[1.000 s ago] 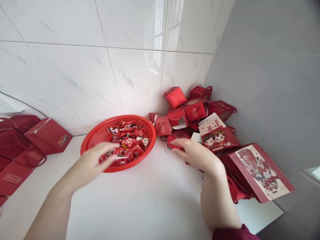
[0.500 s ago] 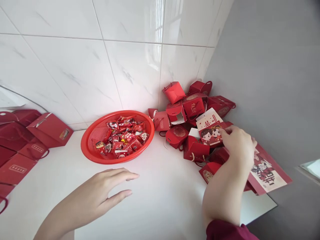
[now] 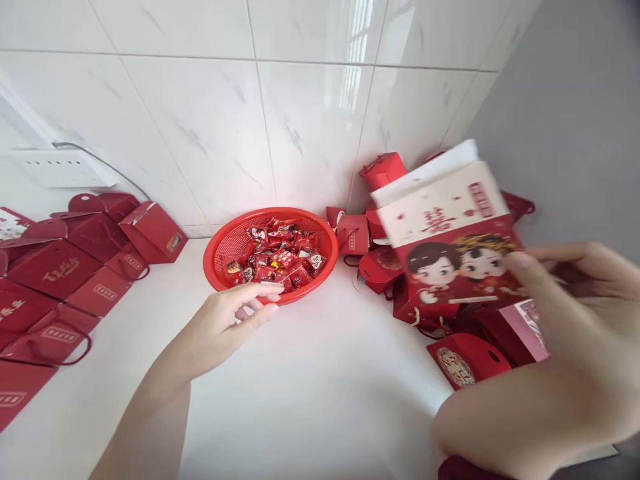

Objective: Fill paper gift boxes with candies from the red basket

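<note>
My right hand [image 3: 585,313] pinches the lower right side of a red and white box [image 3: 450,233] printed with two cartoon children. The box is raised, tilted, in front of the pile of red boxes on the right. My left hand [image 3: 240,320] hangs over the white tabletop [image 3: 300,400] at the near edge of a red plastic basket [image 3: 216,257]. Its thumb and fingers are apart, with nothing between them. Wrapped candies [image 3: 283,257] fill the middle of the basket.
On the left, red gift boxes [image 3: 65,267] stand in rows near a white power strip [image 3: 63,168]. A red box with a gold emblem [image 3: 453,363] lies at the right. Behind is a tiled wall [image 3: 200,133].
My right hand has lifted the cartoon box off the pile, nearer to the camera. My left hand has moved up toward the basket's near rim. The view has shifted left.
</note>
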Available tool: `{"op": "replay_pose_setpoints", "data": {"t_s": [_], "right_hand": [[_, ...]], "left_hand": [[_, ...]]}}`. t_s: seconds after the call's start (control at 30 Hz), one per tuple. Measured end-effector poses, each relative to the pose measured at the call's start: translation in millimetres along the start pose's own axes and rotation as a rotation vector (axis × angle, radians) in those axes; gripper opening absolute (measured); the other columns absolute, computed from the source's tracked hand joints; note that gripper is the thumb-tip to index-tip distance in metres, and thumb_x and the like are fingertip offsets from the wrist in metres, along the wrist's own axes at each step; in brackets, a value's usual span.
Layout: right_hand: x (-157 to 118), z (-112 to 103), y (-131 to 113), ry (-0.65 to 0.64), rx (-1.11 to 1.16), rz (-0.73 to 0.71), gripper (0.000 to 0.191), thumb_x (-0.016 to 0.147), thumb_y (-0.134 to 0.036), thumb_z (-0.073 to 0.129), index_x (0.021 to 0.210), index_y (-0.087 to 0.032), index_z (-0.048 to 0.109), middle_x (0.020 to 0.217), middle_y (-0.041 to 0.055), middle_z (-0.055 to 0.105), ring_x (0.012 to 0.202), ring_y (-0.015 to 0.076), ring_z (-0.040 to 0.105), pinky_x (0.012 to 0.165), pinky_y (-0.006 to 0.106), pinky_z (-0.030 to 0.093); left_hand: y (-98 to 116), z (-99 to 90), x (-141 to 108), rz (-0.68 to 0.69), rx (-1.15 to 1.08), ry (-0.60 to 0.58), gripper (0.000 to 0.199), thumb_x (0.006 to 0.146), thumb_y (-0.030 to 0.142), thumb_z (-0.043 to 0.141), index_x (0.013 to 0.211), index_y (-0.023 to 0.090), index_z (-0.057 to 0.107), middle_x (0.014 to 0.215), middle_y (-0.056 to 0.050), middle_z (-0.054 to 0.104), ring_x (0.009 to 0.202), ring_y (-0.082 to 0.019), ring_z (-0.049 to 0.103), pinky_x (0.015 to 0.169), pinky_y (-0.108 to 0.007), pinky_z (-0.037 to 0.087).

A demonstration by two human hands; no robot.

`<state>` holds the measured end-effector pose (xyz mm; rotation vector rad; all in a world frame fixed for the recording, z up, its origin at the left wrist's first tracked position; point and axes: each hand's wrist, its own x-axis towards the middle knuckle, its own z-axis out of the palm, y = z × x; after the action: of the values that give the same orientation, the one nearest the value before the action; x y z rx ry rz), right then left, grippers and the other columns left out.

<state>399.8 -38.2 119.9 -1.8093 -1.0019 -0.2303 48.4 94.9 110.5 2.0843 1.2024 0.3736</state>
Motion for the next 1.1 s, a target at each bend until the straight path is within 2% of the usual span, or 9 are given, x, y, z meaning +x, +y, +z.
{"op": "replay_pose_setpoints", "data": {"t_s": [0.17,0.27,0.37,0.43,0.53,0.67,0.73,0.87,1.1], "right_hand": [[-8,67,-41,-0.764,0.341,-0.322,0.017,0.093,-0.036,0.059,0.084,-0.022,0.063,0.084,0.0033,0.065,0.074,0.0175,0.062,0.062,0.029,0.048],[-16,97,-48,-1.006,0.355,-0.451,0.013,0.096,-0.027,0.054,0.087,-0.022,0.062,0.085,0.0017,0.065,0.072,0.0144,0.060,0.063,0.026,0.047],[-23,104,-45,-1.157,0.237,-0.597,0.013,0.095,-0.021,0.054,0.088,-0.022,0.065,0.083,0.0006,0.065,0.074,0.0151,0.059,0.067,0.028,0.047],[-25,101,-45,-1.139,0.218,-0.620,0.014,0.096,-0.022,0.054,0.089,-0.022,0.066,0.084,0.0013,0.065,0.074,0.0156,0.060,0.068,0.029,0.048],[-26,96,-49,-0.951,0.371,-0.599,0.013,0.097,-0.025,0.054,0.099,-0.021,0.067,0.097,0.0052,0.064,0.086,0.0170,0.062,0.076,0.030,0.052],[-30,99,-57,-0.749,0.502,-0.683,0.014,0.094,-0.024,0.059,0.103,-0.022,0.070,0.117,0.0096,0.058,0.113,0.0226,0.057,0.092,0.036,0.051],[-32,104,-59,-0.795,0.468,-0.724,0.016,0.095,-0.023,0.057,0.104,-0.023,0.071,0.122,0.0096,0.058,0.115,0.0233,0.057,0.094,0.037,0.050],[-39,116,-58,-0.970,0.358,-0.693,0.022,0.097,-0.017,0.051,0.110,-0.024,0.069,0.111,0.0061,0.067,0.098,0.0192,0.065,0.085,0.033,0.054],[-52,131,-60,-0.989,0.194,-0.715,0.024,0.097,-0.016,0.053,0.114,-0.023,0.068,0.110,0.0052,0.072,0.100,0.0207,0.067,0.083,0.031,0.050]], "left_hand": [[-3,3.5,9,-0.104,-0.370,-0.018,0.054,0.089,0.060,0.054,0.125,0.021,0.060,0.096,-0.007,0.073,0.065,-0.017,0.071,0.050,-0.022,0.055],[-10,-0.5,11,-0.165,-0.459,0.039,0.055,0.089,0.064,0.050,0.101,0.013,0.067,0.073,-0.007,0.073,0.055,-0.018,0.070,0.046,-0.021,0.053],[-13,-3.8,10,-0.195,-0.463,-0.013,0.058,0.090,0.065,0.047,0.087,0.012,0.070,0.068,-0.009,0.073,0.058,-0.020,0.072,0.049,-0.022,0.056],[-13,-2.7,10,-0.193,-0.425,-0.095,0.056,0.089,0.063,0.049,0.088,0.012,0.071,0.072,-0.010,0.075,0.066,-0.021,0.074,0.057,-0.024,0.059],[-13,2.7,11,-0.157,-0.356,-0.175,0.050,0.089,0.060,0.053,0.094,0.014,0.073,0.082,-0.009,0.077,0.081,-0.022,0.075,0.073,-0.028,0.062],[-16,7.4,13,-0.094,-0.248,-0.142,0.043,0.088,0.056,0.056,0.085,0.017,0.075,0.090,-0.007,0.077,0.089,-0.022,0.073,0.081,-0.029,0.059],[-17,7.3,13,-0.070,-0.202,-0.102,0.042,0.089,0.054,0.055,0.080,0.018,0.075,0.089,-0.006,0.077,0.088,-0.021,0.073,0.079,-0.029,0.059],[-21,6.8,13,-0.021,-0.119,-0.073,0.044,0.087,0.055,0.054,0.068,0.020,0.072,0.073,-0.003,0.074,0.072,-0.020,0.071,0.068,-0.028,0.057],[-28,12.0,19,0.008,-0.064,-0.148,0.046,0.089,0.054,0.047,0.072,0.018,0.070,0.066,-0.004,0.069,0.065,-0.019,0.067,0.056,-0.025,0.049]]}}
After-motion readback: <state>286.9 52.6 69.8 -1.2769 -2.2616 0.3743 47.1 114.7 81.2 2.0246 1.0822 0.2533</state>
